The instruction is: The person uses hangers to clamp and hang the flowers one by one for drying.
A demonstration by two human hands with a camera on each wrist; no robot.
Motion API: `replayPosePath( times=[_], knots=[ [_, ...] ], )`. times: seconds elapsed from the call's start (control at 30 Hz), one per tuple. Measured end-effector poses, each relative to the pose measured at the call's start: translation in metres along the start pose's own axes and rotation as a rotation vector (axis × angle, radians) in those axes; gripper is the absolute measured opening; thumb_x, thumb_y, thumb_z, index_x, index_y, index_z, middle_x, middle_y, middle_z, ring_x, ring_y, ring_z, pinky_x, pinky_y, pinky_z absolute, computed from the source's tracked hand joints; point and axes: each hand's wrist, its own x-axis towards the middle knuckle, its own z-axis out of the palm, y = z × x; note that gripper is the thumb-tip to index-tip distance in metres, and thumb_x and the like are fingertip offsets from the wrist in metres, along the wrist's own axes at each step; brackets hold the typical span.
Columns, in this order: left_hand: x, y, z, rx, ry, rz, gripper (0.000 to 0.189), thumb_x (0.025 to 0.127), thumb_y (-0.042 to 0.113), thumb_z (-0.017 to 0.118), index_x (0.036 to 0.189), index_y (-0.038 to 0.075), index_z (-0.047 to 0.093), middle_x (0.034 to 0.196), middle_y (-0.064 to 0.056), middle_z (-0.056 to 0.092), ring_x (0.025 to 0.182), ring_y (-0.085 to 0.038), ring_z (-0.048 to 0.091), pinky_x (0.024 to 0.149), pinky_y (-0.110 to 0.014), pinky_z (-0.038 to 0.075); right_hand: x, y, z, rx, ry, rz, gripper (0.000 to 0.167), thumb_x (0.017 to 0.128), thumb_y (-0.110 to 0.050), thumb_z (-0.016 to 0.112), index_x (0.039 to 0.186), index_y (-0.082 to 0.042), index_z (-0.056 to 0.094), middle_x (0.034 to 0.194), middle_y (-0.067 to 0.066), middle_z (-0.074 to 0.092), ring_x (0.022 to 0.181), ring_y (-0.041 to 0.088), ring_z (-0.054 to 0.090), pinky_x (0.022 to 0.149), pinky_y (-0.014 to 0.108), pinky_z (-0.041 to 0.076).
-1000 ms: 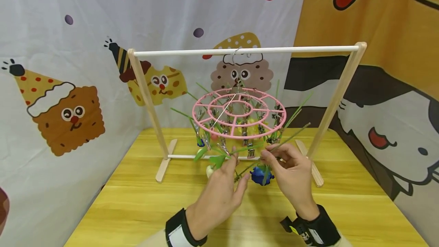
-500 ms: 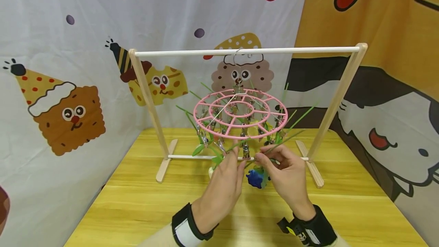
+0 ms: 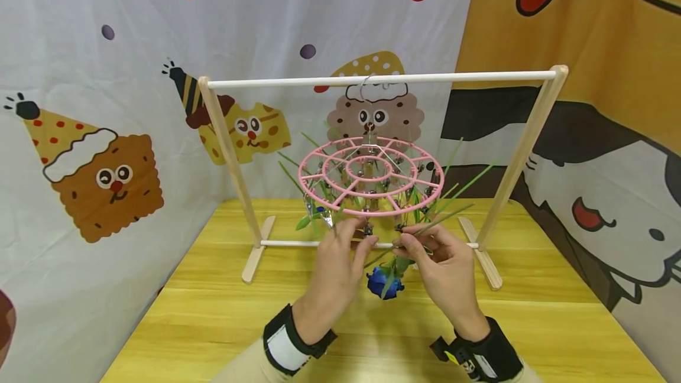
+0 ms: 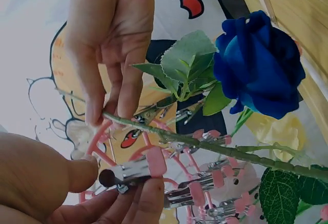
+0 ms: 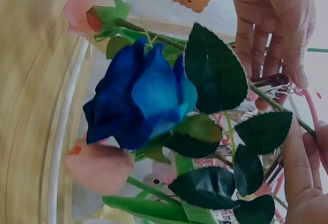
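My left hand (image 3: 332,262) pinches a metal clip (image 4: 134,170) with pink tips between thumb and fingers. This clip is among several under a round pink drying hanger (image 3: 371,214). Just to the right, my right hand (image 3: 449,268) pinches a long green flower stem (image 4: 205,145), which slants down to the left past the clip. A blue rose (image 3: 385,282) with green leaves hangs head-down below my right fingers. Whether the rose joins the pinched stem, I cannot tell. In the left wrist view the clip's tips lie close to the stem, apart from it.
The hanger's hook is over the white top bar (image 3: 298,82) of a wooden rack, whose feet (image 3: 258,248) stand on the yellow wood-grain table (image 3: 213,312). A pink rose (image 5: 84,8) and a pink tulip (image 5: 97,167) hang nearby. Printed curtains (image 3: 255,16) stand behind.
The pink hanger has turned. My left hand has gone from extended fingers to pinching a clip. The blue rose has swung left, and my right hand has shifted slightly left, still pinching the stem.
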Motion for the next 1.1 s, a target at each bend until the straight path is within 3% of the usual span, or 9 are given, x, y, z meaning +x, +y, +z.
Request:
replayPosePath(
  times=[0.17,0.33,0.5,0.73,0.87,1.1],
  knots=[
    [0.004,-0.005,-0.011,-0.130,-0.057,-0.125,0.023,0.110,0.013,0.081,0.129,0.003,0.074,0.122,-0.015,0.083,0.112,-0.028,0.084,0.096,-0.037,0.073,0.000,-0.001,0.001,-0.025,0.004,0.004,0.020,0.105,0.016,0.075,0.123,0.009,0.074,0.110,0.002,0.089,0.094,0.019,0.088,0.084,0.041,0.073],
    [0.007,-0.010,-0.020,-0.208,-0.105,-0.233,0.020,0.107,0.013,0.084,0.125,0.008,0.076,0.123,-0.009,0.084,0.110,-0.025,0.085,0.090,-0.031,0.072,0.001,0.000,0.001,-0.034,0.013,0.016,0.021,0.103,0.015,0.078,0.123,0.007,0.076,0.108,0.001,0.088,0.092,0.017,0.087,0.084,0.038,0.073],
    [0.010,-0.012,-0.027,-0.241,-0.111,-0.266,0.013,0.110,0.012,0.082,0.120,0.010,0.075,0.116,-0.008,0.083,0.104,-0.025,0.084,0.085,-0.026,0.070,0.003,0.001,0.001,-0.015,0.015,0.023,0.019,0.103,0.015,0.079,0.121,0.008,0.077,0.106,0.003,0.088,0.088,0.017,0.087,0.080,0.038,0.073],
    [0.010,-0.017,-0.027,-0.248,-0.063,-0.299,0.005,0.112,0.005,0.077,0.115,0.009,0.078,0.111,-0.007,0.087,0.096,-0.022,0.084,0.075,-0.024,0.065,0.003,0.000,0.005,-0.070,0.020,0.041,0.019,0.101,0.014,0.082,0.117,0.003,0.081,0.101,-0.001,0.089,0.085,0.016,0.088,0.076,0.038,0.073],
    [0.010,-0.018,-0.025,-0.291,-0.035,-0.318,0.010,0.112,0.000,0.073,0.111,0.007,0.079,0.110,-0.009,0.088,0.090,-0.020,0.082,0.066,-0.022,0.059,0.003,-0.001,0.007,-0.075,0.018,0.051,0.018,0.101,0.013,0.083,0.115,0.002,0.082,0.099,0.001,0.089,0.084,0.017,0.088,0.075,0.039,0.072],
    [0.010,-0.020,-0.023,-0.325,-0.036,-0.345,0.017,0.110,-0.006,0.069,0.108,0.007,0.079,0.106,-0.010,0.087,0.091,-0.019,0.081,0.066,-0.020,0.056,0.004,-0.003,0.009,-0.051,0.011,0.060,0.013,0.103,0.011,0.082,0.114,0.003,0.082,0.100,-0.001,0.089,0.085,0.019,0.088,0.075,0.039,0.072]
  ],
)
